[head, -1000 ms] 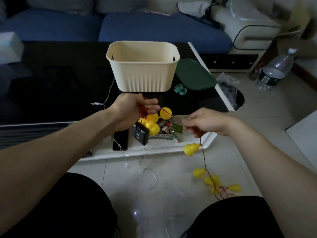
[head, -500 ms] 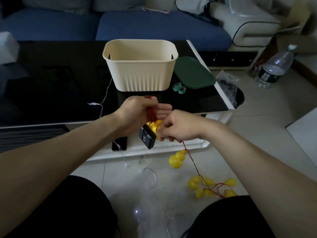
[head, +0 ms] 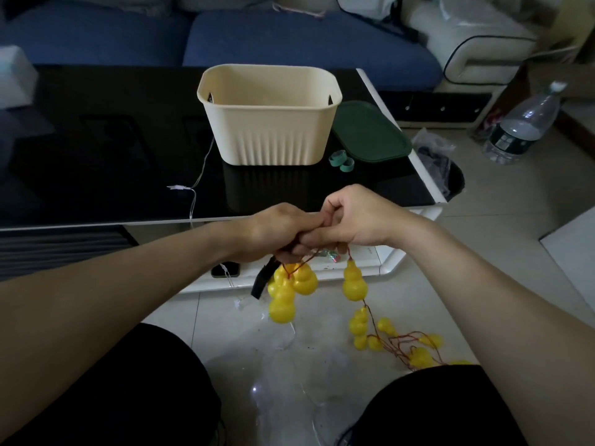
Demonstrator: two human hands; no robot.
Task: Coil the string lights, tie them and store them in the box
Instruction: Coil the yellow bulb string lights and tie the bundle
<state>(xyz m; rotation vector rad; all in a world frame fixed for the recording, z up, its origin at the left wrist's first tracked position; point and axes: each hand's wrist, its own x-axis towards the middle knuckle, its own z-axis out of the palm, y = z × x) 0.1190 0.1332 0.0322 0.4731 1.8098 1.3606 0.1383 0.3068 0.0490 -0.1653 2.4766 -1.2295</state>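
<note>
Left hand (head: 283,233) grips the gathered string lights (head: 291,289), right hand (head: 352,220) pinches the red wire beside it. The rest trails on the floor; that loose tangle could snag, short of the box (head: 269,119).

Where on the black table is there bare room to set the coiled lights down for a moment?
The widest bare patch is the black table left of the cream box, past the thin white wire. A smaller strip lies between the box and the hands. Right of the box is crowded: the green lid and green bands fill it.
</note>
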